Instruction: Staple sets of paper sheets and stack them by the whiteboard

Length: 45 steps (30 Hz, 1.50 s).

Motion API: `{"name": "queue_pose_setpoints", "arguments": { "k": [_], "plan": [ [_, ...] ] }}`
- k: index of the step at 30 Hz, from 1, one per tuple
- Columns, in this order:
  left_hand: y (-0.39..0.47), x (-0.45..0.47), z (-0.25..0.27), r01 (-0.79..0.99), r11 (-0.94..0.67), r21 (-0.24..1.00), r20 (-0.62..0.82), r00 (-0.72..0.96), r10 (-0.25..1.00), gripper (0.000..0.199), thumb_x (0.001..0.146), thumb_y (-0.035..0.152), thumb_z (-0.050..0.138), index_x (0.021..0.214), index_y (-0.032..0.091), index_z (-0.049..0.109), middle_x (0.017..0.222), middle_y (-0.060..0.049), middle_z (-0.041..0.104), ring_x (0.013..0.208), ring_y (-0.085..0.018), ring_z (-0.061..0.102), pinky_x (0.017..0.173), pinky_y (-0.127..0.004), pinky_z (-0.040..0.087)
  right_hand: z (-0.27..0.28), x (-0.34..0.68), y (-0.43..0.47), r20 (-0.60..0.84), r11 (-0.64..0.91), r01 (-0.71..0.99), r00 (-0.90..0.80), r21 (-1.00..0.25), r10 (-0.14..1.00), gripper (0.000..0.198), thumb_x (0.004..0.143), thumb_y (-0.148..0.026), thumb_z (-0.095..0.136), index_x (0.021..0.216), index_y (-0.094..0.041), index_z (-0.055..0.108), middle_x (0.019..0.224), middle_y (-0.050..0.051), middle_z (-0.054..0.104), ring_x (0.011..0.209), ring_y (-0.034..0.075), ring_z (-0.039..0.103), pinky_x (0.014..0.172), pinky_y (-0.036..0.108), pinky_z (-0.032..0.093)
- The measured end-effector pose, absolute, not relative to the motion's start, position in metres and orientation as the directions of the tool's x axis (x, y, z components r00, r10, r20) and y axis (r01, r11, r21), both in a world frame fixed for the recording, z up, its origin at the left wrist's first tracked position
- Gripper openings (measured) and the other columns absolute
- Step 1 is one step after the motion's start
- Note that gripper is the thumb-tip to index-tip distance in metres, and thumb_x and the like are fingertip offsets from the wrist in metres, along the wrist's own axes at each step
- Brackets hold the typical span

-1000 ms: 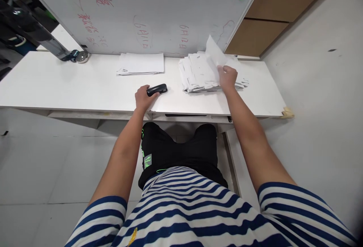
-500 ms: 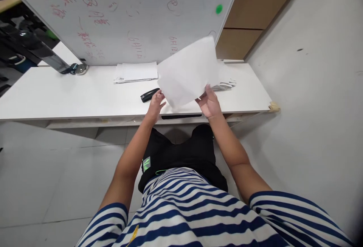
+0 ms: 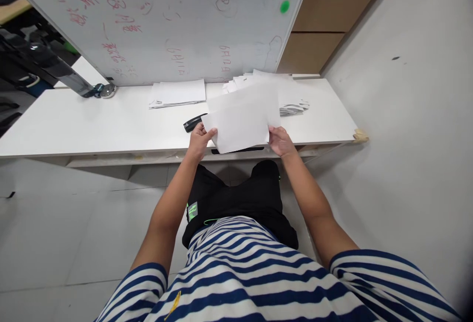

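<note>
- We're at a white desk (image 3: pixel 111 127), whiteboard (image 3: pixel 192 21) behind, wall (image 3: pixel 399 130) on R.
- Our paper (image 3: pixel 242 120): plain white, held above desk's front part betw. our hands.
- Its near edge runs approx. L–R, R end slightly farther off; can't tell long axis.
- L hand (image 3: pixel 199 140) & R hand (image 3: pixel 281 141) both pinch it at the sides, thumbs on top; black stapler (image 3: pixel 193 123) just past L hand.

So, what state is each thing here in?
Paper: held up, no writing visible
Left hand: pinching paper's left edge
Right hand: gripping paper's right edge
Stapler: lying down, partly hidden
Left stack: flat, fairly neat
Right stack: untidy, partly covered
Whiteboard: written on in red
</note>
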<state>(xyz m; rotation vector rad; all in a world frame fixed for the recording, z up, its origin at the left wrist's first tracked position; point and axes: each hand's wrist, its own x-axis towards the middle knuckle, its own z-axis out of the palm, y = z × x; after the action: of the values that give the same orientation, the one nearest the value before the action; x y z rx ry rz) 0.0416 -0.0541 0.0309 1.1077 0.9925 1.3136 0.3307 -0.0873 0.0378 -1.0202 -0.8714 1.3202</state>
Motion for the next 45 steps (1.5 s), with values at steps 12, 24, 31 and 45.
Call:
{"name": "queue_pose_setpoints", "arguments": {
  "k": [12, 24, 31, 45],
  "plan": [
    [-0.043, 0.050, 0.036, -0.075, -0.168, 0.983, 0.166, -0.034, 0.986, 0.055, 0.067, 0.048, 0.088, 0.109, 0.022, 0.065, 0.113, -0.008, 0.074, 0.106, -0.026, 0.070, 0.091, -0.039, 0.056, 0.046, 0.333, -0.072, 0.046, 0.045, 0.125, 0.005, -0.991, 0.999, 0.049, 0.065, -0.055, 0.088, 0.094, -0.017, 0.078, 0.103, 0.009, 0.079, 0.100, 0.031, 0.072, 0.088, 0.042, 0.057],
    [-0.027, 0.043, 0.029, 0.050, -0.195, 0.979, 0.197, -0.029, 0.980, 0.044, 0.069, 0.051, 0.087, 0.096, 0.023, 0.065, 0.097, -0.004, 0.071, 0.095, -0.022, 0.068, 0.088, -0.036, 0.054, 0.039, 0.296, -0.071, 0.235, 0.173, 0.258, 0.234, -0.951, 0.943, 0.045, 0.082, -0.062, 0.067, 0.101, -0.022, 0.075, 0.101, 0.008, 0.076, 0.100, 0.027, 0.068, 0.092, 0.039, 0.056],
    [-0.029, 0.039, 0.002, -0.005, -0.056, 0.998, 0.056, 0.009, 0.998, 0.047, 0.066, 0.053, 0.088, 0.096, 0.018, 0.077, 0.103, -0.010, 0.079, 0.100, -0.029, 0.072, 0.092, -0.043, 0.056, -0.002, 0.291, -0.074, 0.080, 0.039, 0.218, 0.181, -0.975, 0.980, 0.048, 0.079, -0.064, 0.064, 0.098, -0.021, 0.073, 0.097, 0.005, 0.075, 0.090, 0.023, 0.068, 0.088, 0.038, 0.057],
    [-0.047, 0.057, 0.015, 0.032, 0.066, 0.997, -0.068, 0.061, 0.996, 0.055, 0.065, 0.053, 0.091, 0.102, 0.018, 0.074, 0.111, -0.013, 0.078, 0.105, -0.034, 0.072, 0.091, -0.047, 0.058, -0.007, 0.300, -0.087, 0.084, 0.015, 0.305, 0.212, -0.952, 0.974, 0.046, 0.081, -0.061, 0.067, 0.095, -0.019, 0.076, 0.100, 0.010, 0.079, 0.104, 0.032, 0.073, 0.096, 0.045, 0.056]
  ]
}}
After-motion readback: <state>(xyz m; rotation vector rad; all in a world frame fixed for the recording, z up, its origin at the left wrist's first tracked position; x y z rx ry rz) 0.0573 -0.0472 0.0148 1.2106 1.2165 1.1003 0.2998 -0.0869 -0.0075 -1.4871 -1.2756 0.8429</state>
